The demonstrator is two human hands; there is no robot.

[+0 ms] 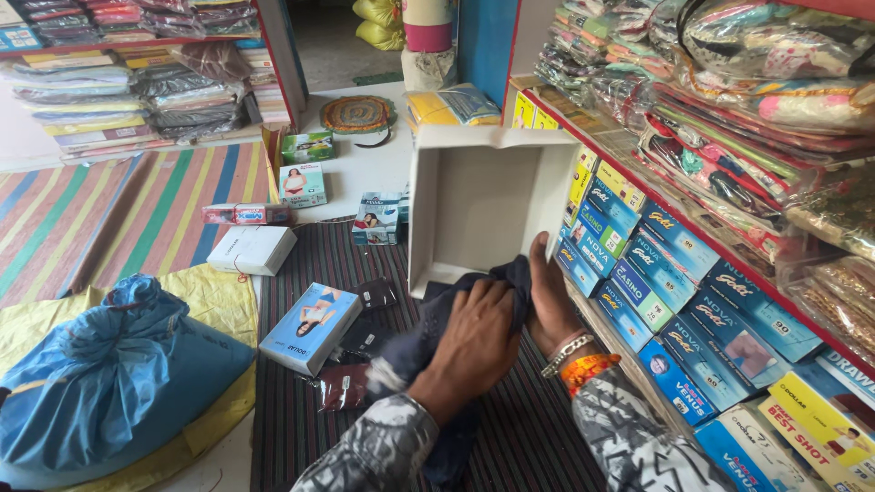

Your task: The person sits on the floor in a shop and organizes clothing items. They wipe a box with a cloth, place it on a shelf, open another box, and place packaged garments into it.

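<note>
Both hands, left (474, 342) and right (552, 301), clasping a dark cloth (510, 278) just before an open white box (483, 200); light-blue carton (312, 326) lying left of it.

I am sitting on the floor of a small clothing shop. Red-edged shelves (729, 246) are rising beside me, packed with rows of blue and yellow garment boxes (674, 273) standing on edge, and above them folded fabrics in clear plastic wraps (747, 100) are lying stacked. Across the room another rack of wrapped cloth (137, 82) is filling the wall. Loose product boxes (310, 328) are lying around on striped floor mats (128, 219), beside a tied blue sack (100, 374).
</note>
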